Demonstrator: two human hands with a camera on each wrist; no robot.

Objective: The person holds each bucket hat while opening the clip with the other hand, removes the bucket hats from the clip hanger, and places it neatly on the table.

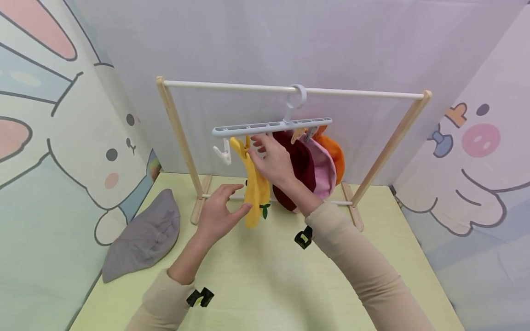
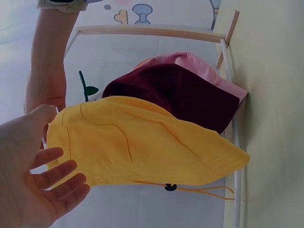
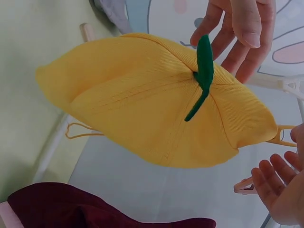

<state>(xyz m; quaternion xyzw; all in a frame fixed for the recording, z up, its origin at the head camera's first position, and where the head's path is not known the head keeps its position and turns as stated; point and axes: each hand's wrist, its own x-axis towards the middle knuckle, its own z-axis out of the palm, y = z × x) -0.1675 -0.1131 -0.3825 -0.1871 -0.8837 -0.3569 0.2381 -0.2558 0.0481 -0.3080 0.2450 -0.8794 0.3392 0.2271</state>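
Note:
A yellow bucket hat (image 1: 257, 191) with a green leaf sprout (image 3: 205, 71) hangs sideways from a yellow clip (image 3: 283, 135) under the pale blue hanger (image 1: 269, 128). My right hand (image 1: 273, 158) is up at that clip, thumb close beside it and the other fingers loosely bent. Lower down, my left hand (image 1: 219, 209) stays beside the hat, fingers spread and thumb tip at the fabric. In the left wrist view, the hat's cord with a dark toggle (image 2: 170, 187) dangles along the brim. The hat partly hides the right hand there.
A maroon hat (image 1: 285, 184), a pink hat (image 1: 325, 168) and an orange hat (image 1: 336, 154) hang to the right. A white clip (image 1: 224, 152) hangs at the left end. The hanger hooks over the rack's white rod (image 1: 352, 93). A grey hat (image 1: 145, 236) lies at the left.

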